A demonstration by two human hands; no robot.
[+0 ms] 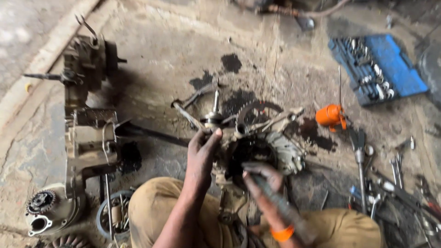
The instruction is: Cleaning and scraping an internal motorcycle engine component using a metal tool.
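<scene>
The left hand grips the top of a greasy engine case that sits on the floor at the centre of the view, fingers closed round a stub at its upper left edge. The right hand is clamped on a dark steel bar, rough and rust-brown, whose upper end rests against the case at about six o'clock. This looks like the prying or driving step of stripping the case: one hand steadies it and the other works the bar. The next stroke would call for a firm brace from the left hand and the bar tip seated squarely, since oily metal lets a tool skid.

The case is cast aluminium, grey and lumpy, with thin rods and a dark ring sticking out on top. The floor is cracked concrete blotched with black oil. At nine o'clock lies another engine block, dull and boxy. At two o'clock is a blue socket tray, at three an orange can, and at four a loose heap of wrenches.
</scene>
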